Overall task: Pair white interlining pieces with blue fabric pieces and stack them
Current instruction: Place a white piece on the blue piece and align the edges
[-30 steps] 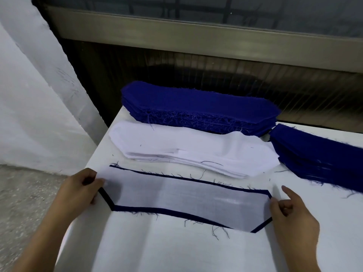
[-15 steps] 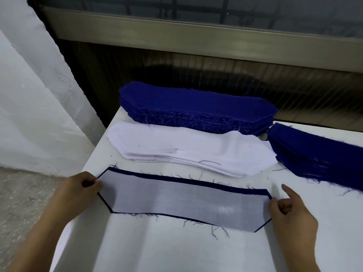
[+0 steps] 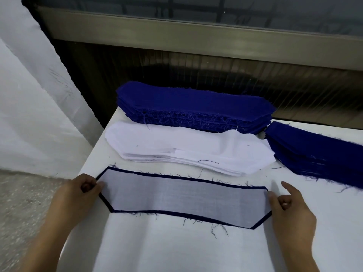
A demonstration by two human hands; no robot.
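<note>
- We are working at the near edge of the white table (image 3: 176, 252), where one white interlining piece (image 3: 184, 201) is lying flat on top of one blue fabric piece (image 3: 198, 214); only a thin blue border is showing all around it.
- Our left hand (image 3: 78, 195) is pinching the left tip of the pair, fingers curled closed on the cloth edge.
- Our right hand (image 3: 290, 211) is gripping the right tip between thumb and bent fingers, with the index finger pointing free and touching nothing.
- We are judging that holding both tips keeps the layers taut and centred, so that the blue margin stays even.
- Behind the pair, the interlining stack (image 3: 188, 150) is sitting mid-table, within easy reach for the next pick.
- The blue stack (image 3: 192, 108) is resting along the far edge, and a second blue pile (image 3: 314, 152) is lying at the right edge; we cannot tell whether that pile contains finished pairs.
- We are judging the alignment step as nearly complete; stacking this pair is not yet done.
- Frayed threads along the blue edges are risking a snag when the pair is lifted.
</note>
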